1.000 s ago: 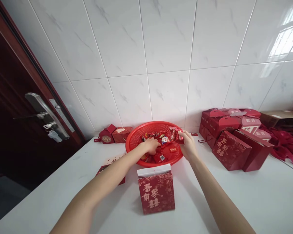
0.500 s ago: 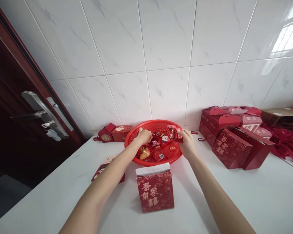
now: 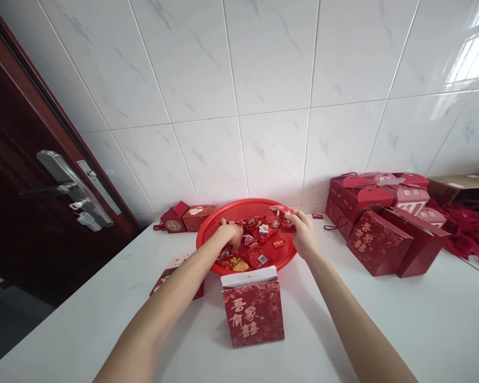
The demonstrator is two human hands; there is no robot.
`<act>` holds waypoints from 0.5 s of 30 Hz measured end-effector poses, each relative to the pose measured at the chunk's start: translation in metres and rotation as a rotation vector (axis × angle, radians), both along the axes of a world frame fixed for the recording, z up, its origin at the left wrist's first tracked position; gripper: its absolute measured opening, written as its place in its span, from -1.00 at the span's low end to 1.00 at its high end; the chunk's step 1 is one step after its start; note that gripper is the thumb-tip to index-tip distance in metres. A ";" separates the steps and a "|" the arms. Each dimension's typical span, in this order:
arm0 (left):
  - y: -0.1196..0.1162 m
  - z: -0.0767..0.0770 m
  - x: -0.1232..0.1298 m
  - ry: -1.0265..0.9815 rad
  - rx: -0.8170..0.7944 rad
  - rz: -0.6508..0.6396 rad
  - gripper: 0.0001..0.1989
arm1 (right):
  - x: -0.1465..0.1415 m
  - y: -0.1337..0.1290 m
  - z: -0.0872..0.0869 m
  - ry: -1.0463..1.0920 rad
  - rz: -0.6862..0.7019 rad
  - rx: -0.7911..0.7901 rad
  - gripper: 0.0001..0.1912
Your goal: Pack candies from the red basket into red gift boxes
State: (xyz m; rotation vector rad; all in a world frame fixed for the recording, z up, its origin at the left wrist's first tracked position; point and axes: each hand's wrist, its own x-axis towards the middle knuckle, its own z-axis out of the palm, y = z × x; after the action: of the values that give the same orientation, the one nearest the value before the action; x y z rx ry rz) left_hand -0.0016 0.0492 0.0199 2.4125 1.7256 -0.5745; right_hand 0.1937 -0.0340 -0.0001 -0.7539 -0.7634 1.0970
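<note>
Wrapped red candies and snacks (image 3: 259, 258) lie in a round red plastic basket (image 3: 207, 234) against the wall. My left hand (image 3: 231, 234) reaches into the left part of the basket, fingers curled down among the packets; what its fingertips touch is hidden. At the basket's right rim my right hand (image 3: 302, 230) grips a shiny red packet (image 3: 281, 219) between thumb and fingers. In front of the basket an upright red paper box (image 3: 253, 314) with pale characters stands with its white top flap raised.
A flat red card or packet (image 3: 163, 279) lies partly under my left forearm. Small red boxes (image 3: 197, 218) sit left of the basket. Larger red gift boxes (image 3: 355, 199), two red bags (image 3: 379, 242) and red ribbons (image 3: 469, 231) are at the right. A dark door (image 3: 24, 159) is at the left.
My left hand has moved down and slightly toward me within the basket. The basket has shifted a little left, and its packets have been stirred. My right hand still holds its packet, slightly further left.
</note>
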 end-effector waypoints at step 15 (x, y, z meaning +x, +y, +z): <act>-0.021 0.011 -0.025 -0.085 -0.030 0.014 -0.70 | -0.001 -0.005 0.003 -0.062 -0.008 0.009 -0.74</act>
State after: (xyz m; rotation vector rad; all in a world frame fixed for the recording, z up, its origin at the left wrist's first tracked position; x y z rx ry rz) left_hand -0.0264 0.0279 0.0308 2.3666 1.6858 -0.4856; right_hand 0.1931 -0.0388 0.0033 -0.7860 -0.8163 1.0665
